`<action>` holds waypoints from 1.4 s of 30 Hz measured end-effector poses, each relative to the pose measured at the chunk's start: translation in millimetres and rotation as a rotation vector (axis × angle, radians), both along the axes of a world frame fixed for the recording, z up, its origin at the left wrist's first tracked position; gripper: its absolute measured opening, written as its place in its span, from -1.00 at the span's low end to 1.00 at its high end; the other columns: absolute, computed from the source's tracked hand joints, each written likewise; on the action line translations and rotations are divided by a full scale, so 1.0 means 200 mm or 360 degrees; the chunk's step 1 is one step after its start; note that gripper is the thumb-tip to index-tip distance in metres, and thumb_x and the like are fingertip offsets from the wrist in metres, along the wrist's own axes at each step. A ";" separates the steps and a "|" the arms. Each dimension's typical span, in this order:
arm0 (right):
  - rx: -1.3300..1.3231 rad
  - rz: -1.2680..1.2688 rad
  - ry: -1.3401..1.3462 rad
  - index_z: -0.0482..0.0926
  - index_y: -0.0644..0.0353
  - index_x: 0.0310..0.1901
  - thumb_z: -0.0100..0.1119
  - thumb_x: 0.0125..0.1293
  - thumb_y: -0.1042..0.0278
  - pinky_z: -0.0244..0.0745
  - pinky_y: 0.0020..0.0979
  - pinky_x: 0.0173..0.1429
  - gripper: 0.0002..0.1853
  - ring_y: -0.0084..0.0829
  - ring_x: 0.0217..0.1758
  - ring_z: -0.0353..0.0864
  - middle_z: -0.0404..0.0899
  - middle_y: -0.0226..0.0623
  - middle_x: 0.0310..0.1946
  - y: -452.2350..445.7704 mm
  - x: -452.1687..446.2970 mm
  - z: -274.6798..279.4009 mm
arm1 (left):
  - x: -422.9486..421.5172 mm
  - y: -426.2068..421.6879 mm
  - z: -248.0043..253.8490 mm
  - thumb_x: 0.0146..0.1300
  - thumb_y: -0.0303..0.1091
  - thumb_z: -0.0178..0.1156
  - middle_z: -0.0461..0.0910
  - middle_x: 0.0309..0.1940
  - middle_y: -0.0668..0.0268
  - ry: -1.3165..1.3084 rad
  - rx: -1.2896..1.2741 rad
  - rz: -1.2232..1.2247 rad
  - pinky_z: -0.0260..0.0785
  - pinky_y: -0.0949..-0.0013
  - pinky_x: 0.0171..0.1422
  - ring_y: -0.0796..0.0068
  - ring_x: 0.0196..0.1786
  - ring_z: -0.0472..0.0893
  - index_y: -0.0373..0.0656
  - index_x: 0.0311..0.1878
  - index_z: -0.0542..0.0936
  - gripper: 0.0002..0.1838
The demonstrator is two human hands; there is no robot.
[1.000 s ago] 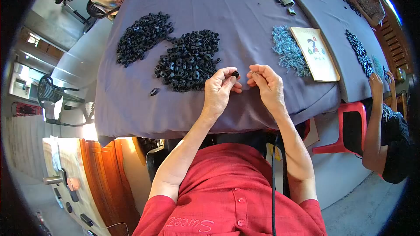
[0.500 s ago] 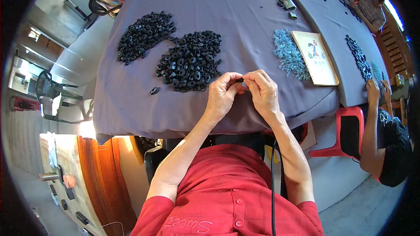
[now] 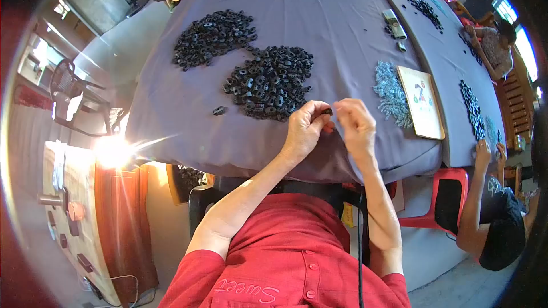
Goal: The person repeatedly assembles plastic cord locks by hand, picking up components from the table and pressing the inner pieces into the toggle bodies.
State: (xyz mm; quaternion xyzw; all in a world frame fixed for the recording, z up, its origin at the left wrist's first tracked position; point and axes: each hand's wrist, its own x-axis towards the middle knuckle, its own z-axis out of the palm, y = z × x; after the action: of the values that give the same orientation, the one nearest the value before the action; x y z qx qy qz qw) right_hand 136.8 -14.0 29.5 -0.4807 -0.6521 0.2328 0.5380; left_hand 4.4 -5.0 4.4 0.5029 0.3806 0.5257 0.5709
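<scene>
Near the front edge of the cloth-covered table, my left hand (image 3: pixel 306 128) pinches a small black piece (image 3: pixel 327 112) between thumb and fingertips. My right hand (image 3: pixel 356 125) is just to the right of it, slightly apart and blurred by motion, so its fingertips and anything in them cannot be made out. A large pile of black pieces (image 3: pixel 268 82) lies beyond and left of my left hand, with a second black pile (image 3: pixel 214 37) farther left. One loose black piece (image 3: pixel 220 110) lies in front of the piles. Right of my hands is a heap of light blue pieces (image 3: pixel 391 94).
A booklet (image 3: pixel 421 102) lies against the blue heap. Farther back is a pale green and white object (image 3: pixel 394 24). At the right, a co-worker's hands (image 3: pixel 483 153) are by another black pile (image 3: pixel 472 109). A red stool (image 3: pixel 436 199) stands below the table's right side.
My hands were together at the black piece half a second ago; now my right hand has moved off to the right. The camera view has shifted, so the table appears lower and farther right.
</scene>
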 end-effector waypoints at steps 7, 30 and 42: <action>-0.0109 0.0210 -0.0471 0.59 0.26 -0.24 0.08 0.17 0.52 0.42 -0.40 -0.28 -0.85 -0.33 -0.37 0.56 0.54 -0.18 -0.36 0.31 -0.01 0.00 | 0.00 -0.03 0.01 0.28 -0.55 0.04 0.53 -0.36 0.35 -0.0069 0.0012 0.0074 0.48 0.53 -0.30 0.62 -0.38 0.55 -0.28 -0.11 0.46 -0.87; -0.0607 0.0116 0.0598 0.49 0.33 -0.34 0.17 0.18 0.52 0.48 -0.56 -0.41 -0.92 -0.60 -0.51 0.53 0.54 -0.36 -0.53 0.00 0.08 -0.06 | 0.01 0.01 0.03 0.31 -0.44 0.06 0.53 -0.40 0.35 -0.0465 -0.0207 -0.0009 0.27 0.66 -0.48 0.72 -0.52 0.44 -0.22 0.00 0.48 -0.79; -0.0595 0.0249 0.0629 0.52 0.30 -0.23 0.12 0.23 0.54 0.47 -0.58 -0.37 -0.91 -0.64 -0.48 0.53 0.55 -0.40 -0.50 -0.06 0.08 -0.05 | 0.01 0.02 -0.01 0.29 -0.43 0.11 0.50 -0.49 0.42 -0.0365 -0.0243 -0.0117 0.27 0.63 -0.47 0.71 -0.53 0.42 -0.19 -0.11 0.53 -0.86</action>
State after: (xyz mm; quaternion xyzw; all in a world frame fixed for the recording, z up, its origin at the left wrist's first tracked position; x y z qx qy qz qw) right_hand 152.3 -25.1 20.2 -0.4649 -0.5156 0.4791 0.5371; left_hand 6.5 -1.3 2.8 0.4082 0.3331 0.5280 0.6661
